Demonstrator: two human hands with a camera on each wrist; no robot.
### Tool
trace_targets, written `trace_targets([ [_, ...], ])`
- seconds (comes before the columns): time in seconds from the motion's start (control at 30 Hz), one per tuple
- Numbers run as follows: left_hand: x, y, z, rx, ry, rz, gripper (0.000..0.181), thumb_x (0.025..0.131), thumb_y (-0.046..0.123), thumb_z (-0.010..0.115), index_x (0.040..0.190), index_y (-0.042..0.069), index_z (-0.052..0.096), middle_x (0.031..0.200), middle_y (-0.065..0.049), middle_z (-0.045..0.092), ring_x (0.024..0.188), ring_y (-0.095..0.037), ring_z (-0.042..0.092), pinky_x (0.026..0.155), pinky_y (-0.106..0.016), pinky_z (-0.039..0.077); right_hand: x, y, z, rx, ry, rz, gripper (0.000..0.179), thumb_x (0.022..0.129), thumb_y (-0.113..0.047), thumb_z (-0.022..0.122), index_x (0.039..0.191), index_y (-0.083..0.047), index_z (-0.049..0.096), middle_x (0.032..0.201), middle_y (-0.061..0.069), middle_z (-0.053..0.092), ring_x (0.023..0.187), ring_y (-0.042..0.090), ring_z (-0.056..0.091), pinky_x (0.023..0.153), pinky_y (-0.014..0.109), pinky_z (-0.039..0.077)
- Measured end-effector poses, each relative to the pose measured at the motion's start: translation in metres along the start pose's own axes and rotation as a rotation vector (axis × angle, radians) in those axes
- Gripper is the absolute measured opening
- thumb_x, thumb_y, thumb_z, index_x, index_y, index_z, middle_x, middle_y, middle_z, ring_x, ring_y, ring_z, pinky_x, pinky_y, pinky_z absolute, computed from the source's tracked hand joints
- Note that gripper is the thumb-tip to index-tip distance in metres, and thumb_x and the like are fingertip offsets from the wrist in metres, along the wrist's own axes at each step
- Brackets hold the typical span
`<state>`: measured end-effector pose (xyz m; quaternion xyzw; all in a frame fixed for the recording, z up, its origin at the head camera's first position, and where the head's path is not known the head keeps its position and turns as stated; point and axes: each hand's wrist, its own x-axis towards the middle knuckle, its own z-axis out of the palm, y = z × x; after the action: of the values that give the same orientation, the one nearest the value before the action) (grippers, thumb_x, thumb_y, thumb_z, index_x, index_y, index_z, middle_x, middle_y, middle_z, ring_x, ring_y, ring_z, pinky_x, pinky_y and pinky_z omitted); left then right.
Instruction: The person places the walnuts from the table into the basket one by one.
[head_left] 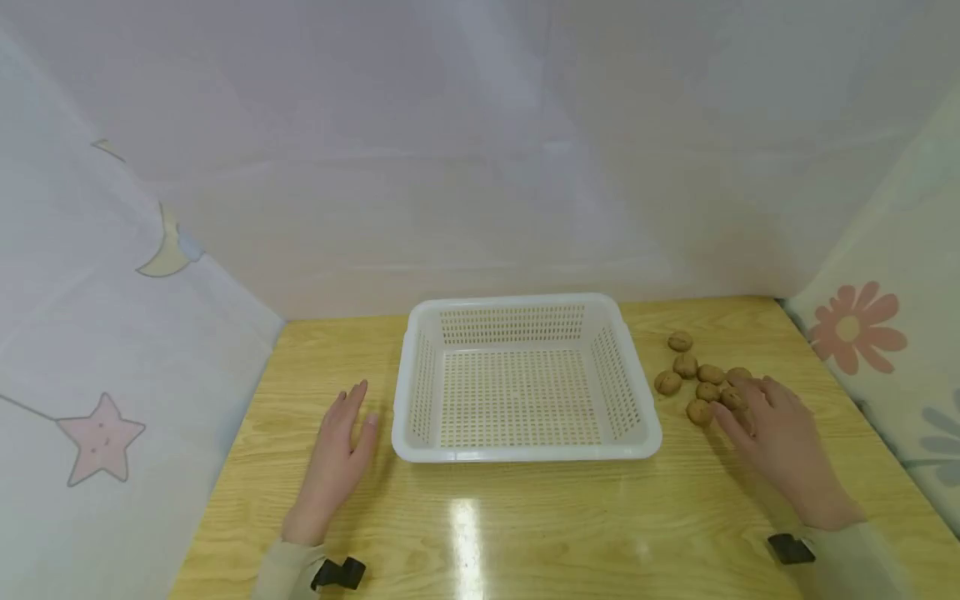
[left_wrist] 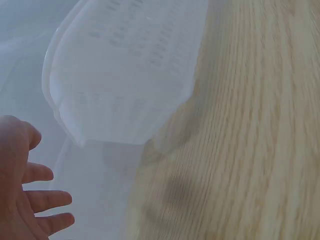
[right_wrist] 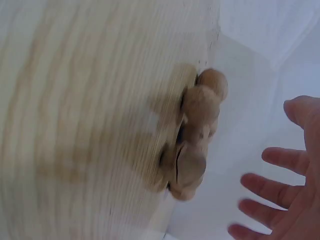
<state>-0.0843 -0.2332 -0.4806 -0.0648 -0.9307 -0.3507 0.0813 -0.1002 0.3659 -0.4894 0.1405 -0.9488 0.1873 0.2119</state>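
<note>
Several walnuts (head_left: 685, 365) lie in a loose cluster on the wooden table, right of a white plastic basket (head_left: 527, 453). My right hand (head_left: 780, 437) hovers over the near right side of the cluster, fingers spread and hiding part of it. In the right wrist view the walnuts (right_wrist: 200, 105) sit apart from the outstretched fingers (right_wrist: 272, 190). Left of the basket is my left hand (head_left: 337, 458), fingers extended and holding nothing. The left wrist view has the basket's slotted side (left_wrist: 125, 75) just beyond the thumb.
The wooden table (head_left: 555, 533) meets a pale cloth backdrop (head_left: 480, 208) behind the basket. Patterned cloth with a star (head_left: 101, 439) hangs at the left, and cloth with a flower (head_left: 847, 328) at the right. Black bands (head_left: 339, 573) are on both wrists.
</note>
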Motion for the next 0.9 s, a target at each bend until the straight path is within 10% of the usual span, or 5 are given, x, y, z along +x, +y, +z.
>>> trace_targets([
  [0.17, 0.004, 0.011, 0.008, -0.377, 0.097, 0.0, 0.046, 0.113, 0.018, 0.044, 0.156, 0.001, 0.044, 0.154, -0.023, 0.051, 0.143, -0.041, 0.047, 0.114, -0.028, 0.044, -0.002, 0.017, -0.016, 0.029, -0.243, 0.17, 0.045, 0.104, -0.026, 0.064, 0.133, 0.008, 0.06, 0.118, 0.036, 0.059, 0.096, 0.051, 0.061, 0.072, 0.065, 0.05],
  [0.37, 0.006, 0.028, 0.017, -0.763, -0.081, -0.088, 0.059, 0.115, 0.031, 0.032, 0.168, 0.011, 0.015, 0.171, -0.017, 0.024, 0.156, -0.031, 0.026, 0.122, -0.05, 0.028, -0.008, 0.031, -0.018, 0.06, -0.384, 0.182, 0.045, 0.104, -0.029, 0.064, 0.135, 0.004, 0.063, 0.113, 0.028, 0.064, 0.09, 0.039, 0.066, 0.065, 0.054, 0.055],
  [0.6, 0.013, 0.04, 0.03, -0.841, -0.16, -0.109, 0.068, 0.114, 0.027, 0.037, 0.168, 0.01, 0.001, 0.176, -0.008, -0.004, 0.16, -0.028, -0.003, 0.123, -0.024, 0.017, -0.009, 0.04, -0.015, 0.098, -0.447, 0.179, 0.049, 0.101, -0.023, 0.069, 0.139, 0.007, 0.06, 0.11, 0.018, 0.068, 0.082, 0.017, 0.065, 0.064, 0.033, 0.054],
  [0.9, 0.009, 0.042, 0.044, -0.838, -0.109, -0.199, 0.068, 0.112, 0.019, 0.041, 0.169, 0.018, 0.004, 0.176, -0.006, -0.001, 0.16, -0.028, 0.005, 0.127, -0.045, 0.013, -0.008, 0.039, -0.015, 0.09, -0.426, 0.136, 0.046, 0.098, -0.023, 0.074, 0.133, 0.005, 0.064, 0.11, 0.019, 0.07, 0.083, 0.015, 0.065, 0.064, 0.031, 0.055],
])
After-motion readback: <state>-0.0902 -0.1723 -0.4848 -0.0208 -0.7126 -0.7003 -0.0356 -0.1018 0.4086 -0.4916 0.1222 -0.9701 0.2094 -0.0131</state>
